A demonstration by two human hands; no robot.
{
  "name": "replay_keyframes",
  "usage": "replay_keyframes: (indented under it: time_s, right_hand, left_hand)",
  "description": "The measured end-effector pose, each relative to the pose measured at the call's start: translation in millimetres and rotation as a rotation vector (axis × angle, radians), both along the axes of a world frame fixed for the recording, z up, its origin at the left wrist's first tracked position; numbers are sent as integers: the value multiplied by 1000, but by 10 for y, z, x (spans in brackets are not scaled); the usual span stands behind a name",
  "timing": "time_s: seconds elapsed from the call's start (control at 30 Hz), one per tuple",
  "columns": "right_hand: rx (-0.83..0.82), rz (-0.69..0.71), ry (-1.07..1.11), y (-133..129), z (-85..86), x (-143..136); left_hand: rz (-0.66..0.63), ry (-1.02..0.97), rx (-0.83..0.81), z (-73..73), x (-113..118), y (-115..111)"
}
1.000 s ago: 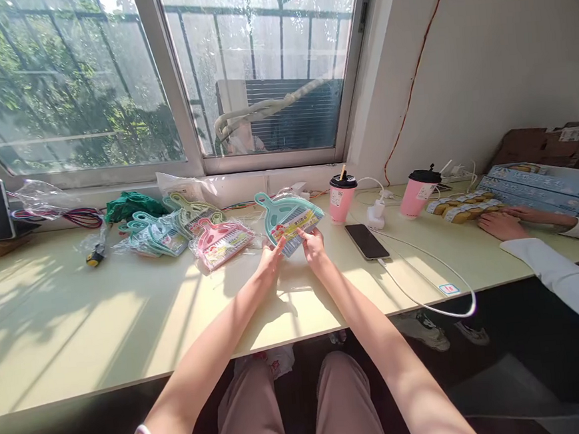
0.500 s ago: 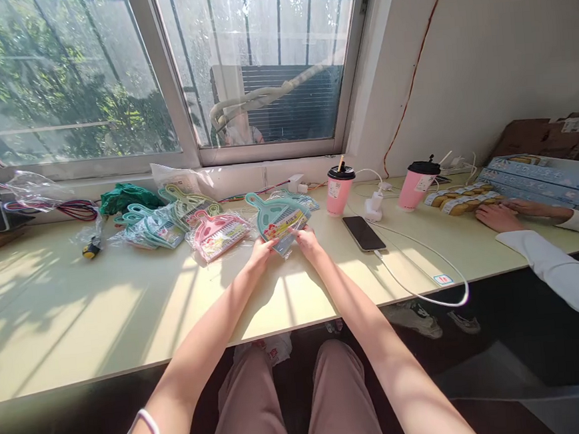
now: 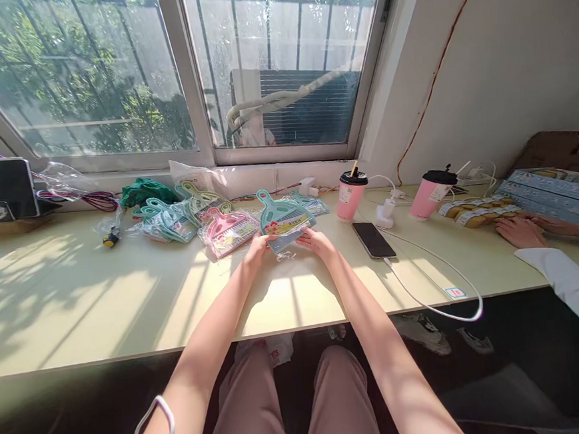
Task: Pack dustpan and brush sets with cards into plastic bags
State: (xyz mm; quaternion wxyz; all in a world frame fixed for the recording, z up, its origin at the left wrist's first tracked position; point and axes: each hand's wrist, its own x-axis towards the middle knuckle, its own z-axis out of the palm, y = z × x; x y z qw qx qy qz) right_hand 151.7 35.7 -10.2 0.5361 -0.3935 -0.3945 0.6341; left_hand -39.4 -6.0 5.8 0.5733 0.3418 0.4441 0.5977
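A mint-green toy-sized dustpan set with a brush (image 3: 284, 219), wrapped in clear plastic with a yellow label, is in front of me, handle pointing away. My left hand (image 3: 258, 247) pinches its lower left corner, thumb on top. My right hand (image 3: 317, 241) is at its lower right edge, fingers stretched out and loosely apart, touching or nearly touching the wrapper. Left of it lies a pink wrapped dustpan set (image 3: 230, 231). Another blue-green wrapped set (image 3: 311, 203) shows partly behind it.
Further left are wrapped green sets (image 3: 167, 220), a green bag (image 3: 146, 191) and a small yellow-black object (image 3: 111, 239). To the right are a phone (image 3: 374, 240) on a white cable, two pink cups (image 3: 351, 197) and a charger (image 3: 385, 215). A co-worker's hands (image 3: 521, 231) touch yellow packs beside blue boxes.
The dustpan set has come down flatter toward the table. My right thumb has left its front, and the right fingers have loosened. The camera view has shifted slightly left.
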Motion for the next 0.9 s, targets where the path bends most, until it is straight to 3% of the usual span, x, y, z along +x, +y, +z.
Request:
replay_keyframes:
  time_s: [0.23,0.5,0.7,0.83,0.9]
  right_hand:
    - [79,-87,39,-23,11,-41]
    - [67,-174,61,-12,-2,-22]
    - [67,-144,38,-38,44,-11]
    - [89,-34,-7,-88,98,-65]
    - [97,-49,-60,-113,115,-101]
  left_hand:
    - [-141,-152,44,99,11,-105]
    - [-315,-197,102,-81,158,-188]
    - [-199,-159,121,-131,187,-184]
    - [-117,-163,169,-86,85,-108]
    - [-80,-131,173,-52,7,-44]
